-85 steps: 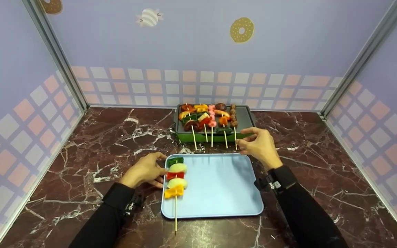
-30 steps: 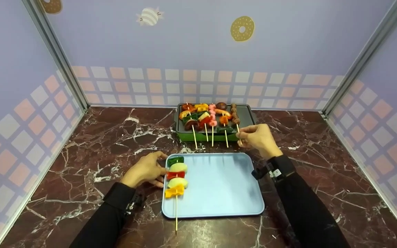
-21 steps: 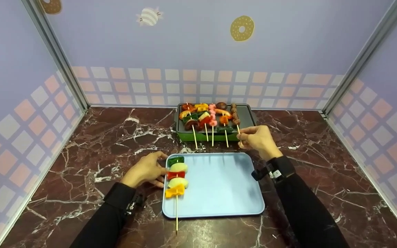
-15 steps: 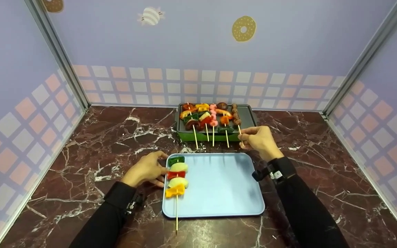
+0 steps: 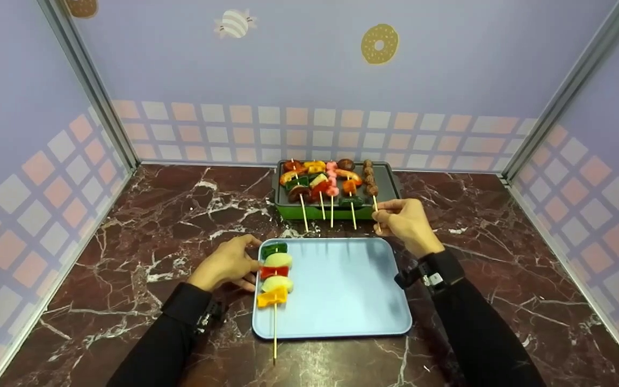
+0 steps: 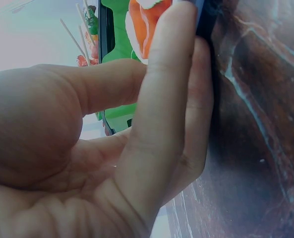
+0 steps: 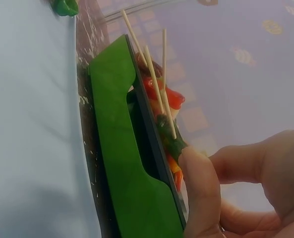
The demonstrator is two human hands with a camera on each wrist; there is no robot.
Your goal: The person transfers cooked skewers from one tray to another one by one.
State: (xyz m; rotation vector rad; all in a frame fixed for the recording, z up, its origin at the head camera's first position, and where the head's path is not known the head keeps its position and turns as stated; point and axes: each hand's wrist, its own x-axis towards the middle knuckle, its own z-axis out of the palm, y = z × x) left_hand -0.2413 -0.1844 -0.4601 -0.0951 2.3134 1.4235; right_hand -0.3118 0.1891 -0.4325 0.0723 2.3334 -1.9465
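Meatball skewer [image 5: 369,180], 4 balls | right grip [image 5: 409,224] pinches stick [image 5: 375,203] | left grip [image 5: 226,264] relaxed at tray [image 5: 342,290]

With right hand [image 5: 407,223], holds brown-ball skewer [image 5: 372,190] farther right than before, leaves wider gap beside neighbouring skewer [image 5: 349,187]

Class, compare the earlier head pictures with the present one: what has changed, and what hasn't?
The brown-ball skewer, pinched by the right hand, has shifted slightly right over the grill. The left hand, blue tray, tray skewer and other grill skewers stayed put.
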